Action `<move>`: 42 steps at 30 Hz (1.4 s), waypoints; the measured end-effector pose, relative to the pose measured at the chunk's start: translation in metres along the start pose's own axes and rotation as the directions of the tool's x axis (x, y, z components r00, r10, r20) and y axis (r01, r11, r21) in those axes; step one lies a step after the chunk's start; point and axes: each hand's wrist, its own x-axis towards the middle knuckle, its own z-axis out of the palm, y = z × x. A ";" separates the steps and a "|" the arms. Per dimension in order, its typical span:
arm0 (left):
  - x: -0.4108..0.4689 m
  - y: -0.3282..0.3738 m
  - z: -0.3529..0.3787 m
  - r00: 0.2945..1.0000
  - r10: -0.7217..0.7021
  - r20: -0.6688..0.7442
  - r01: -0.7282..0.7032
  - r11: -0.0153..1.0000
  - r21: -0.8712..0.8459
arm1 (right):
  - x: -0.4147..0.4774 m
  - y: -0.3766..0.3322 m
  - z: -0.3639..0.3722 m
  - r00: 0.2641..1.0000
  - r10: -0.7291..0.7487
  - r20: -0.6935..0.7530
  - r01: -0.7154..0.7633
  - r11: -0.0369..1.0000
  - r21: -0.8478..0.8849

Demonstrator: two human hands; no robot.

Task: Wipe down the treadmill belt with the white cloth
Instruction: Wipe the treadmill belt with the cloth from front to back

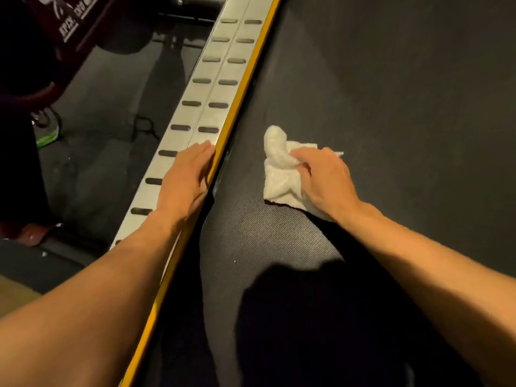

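Belt: the dark, finely woven treadmill belt (405,93) fills the right side of your view and runs away from you toward the top.
Cloth: the white cloth (279,174) lies crumpled on the belt near its left edge. One fold is bunched up into a ridge, and the rest is spread flat under and beside your hand.
Right grip: your right hand (325,181) is on top of the cloth. Its fingers are curled into the fabric and pinch the bunched fold against the belt.
Left grip: your left hand (185,181) lies flat on the side rail (220,71). The fingers are straight and pressed together, holding nothing, with the fingertips at the rail's inner edge.
Rail: it is silver metal with two rows of dark oval slots. A yellow strip (248,71) runs along it beside the belt.
Near belt: a very dark patch (307,317) covers the belt below your arms; whether it is shadow or clothing you cannot tell.
Floor: the dark grey floor (111,135) is to the left of the rail, with a thin black cable (143,125) lying on it.
Room: the light is dim. A shoe with a green sole (47,135) stands at the left edge, and a dark red object with white lettering (75,20) sits at the top left.
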 end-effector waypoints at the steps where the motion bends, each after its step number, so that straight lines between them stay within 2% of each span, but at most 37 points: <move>1: 0.000 -0.001 0.003 1.000 -0.001 -0.010 0.001 1.000 -0.003 | 0.015 0.002 0.002 1.000 -0.009 0.007 0.009 0.999 -0.047; 5: 0.000 -0.002 0.010 0.999 -0.027 -0.044 0.026 1.000 -0.016 | 0.012 -0.004 0.024 0.988 -0.056 0.145 0.089 0.967 -0.238; 8: 0.000 -0.004 0.013 0.998 -0.021 -0.057 0.020 0.999 -0.026 | -0.019 -0.023 0.027 0.965 -0.187 0.185 0.204 0.976 -0.080; 10: 0.000 -0.002 0.015 0.998 -0.045 -0.047 0.044 0.999 -0.019 | -0.032 -0.031 0.025 0.944 -0.225 0.241 0.219 0.974 0.049; 12: 0.000 -0.001 0.014 0.997 -0.049 -0.058 0.048 0.999 -0.015 | -0.021 -0.028 0.025 0.969 -0.186 0.164 0.172 0.980 0.100; 15: 0.001 -0.002 0.015 0.998 -0.029 -0.056 0.029 1.000 -0.004 | 0.027 -0.008 0.032 1.000 -0.003 0.003 0.003 1.000 -0.021; 18: 0.002 -0.002 0.013 0.998 -0.032 -0.058 0.031 0.999 -0.010 | 0.039 -0.007 0.044 0.996 0.082 0.030 -0.080 0.995 -0.057; 19: 0.001 -0.002 0.013 0.998 -0.035 -0.059 0.034 0.999 -0.019 | 0.030 -0.014 0.045 0.996 0.062 0.061 -0.058 0.997 -0.057; 21: 0.001 -0.002 0.013 0.998 -0.036 -0.059 0.034 0.999 -0.027 | -0.001 -0.027 0.048 0.984 -0.082 0.161 0.093 0.994 -0.065; 23: 0.001 -0.003 0.014 0.998 -0.033 -0.053 0.032 0.999 -0.015 | -0.031 -0.035 0.044 0.937 -0.214 0.276 0.212 0.977 0.038; 24: 0.000 -0.003 0.014 0.998 -0.035 -0.056 0.034 0.999 -0.009 | -0.035 -0.034 0.043 0.929 -0.240 0.282 0.228 0.971 0.075; 25: 0.000 -0.002 0.014 0.997 -0.039 -0.061 0.038 0.999 -0.012 | -0.032 -0.032 0.042 0.947 -0.208 0.243 0.191 0.977 0.094; 27: -0.001 -0.001 0.013 0.996 -0.046 -0.072 0.043 0.998 -0.042 | -0.014 -0.026 0.039 0.996 -0.035 0.077 0.026 0.993 0.112; 29: -0.001 0.000 0.011 0.997 -0.035 -0.065 0.032 0.998 -0.049 | 0.002 -0.026 0.035 0.998 0.067 -0.019 -0.065 0.996 0.064; 32: 0.000 0.000 0.011 0.999 -0.029 -0.038 0.028 0.999 -0.022 | -0.006 -0.039 0.034 0.995 0.009 0.096 -0.008 1.000 -0.016; 35: -0.001 0.001 0.011 0.998 -0.067 -0.021 0.067 0.998 -0.010 | -0.032 -0.043 0.041 0.953 -0.141 0.267 0.137 0.990 0.034; 36: -0.001 0.001 0.011 0.997 -0.075 -0.021 0.075 0.997 -0.013 | -0.033 -0.042 0.040 0.953 -0.156 0.261 0.146 0.988 0.058; 38: 0.000 0.003 0.011 0.997 -0.069 -0.025 0.069 0.997 -0.025 | -0.022 -0.036 0.030 0.982 -0.076 0.173 0.062 0.995 0.084; 40: 0.000 0.003 0.011 0.998 -0.062 -0.033 0.061 0.998 -0.030 | -0.010 -0.026 0.025 0.993 0.028 0.112 -0.034 0.998 0.052; 42: 0.001 0.003 0.010 0.997 -0.069 -0.034 0.068 0.997 -0.019 | -0.007 -0.023 0.025 0.992 0.051 0.113 -0.051 0.999 -0.004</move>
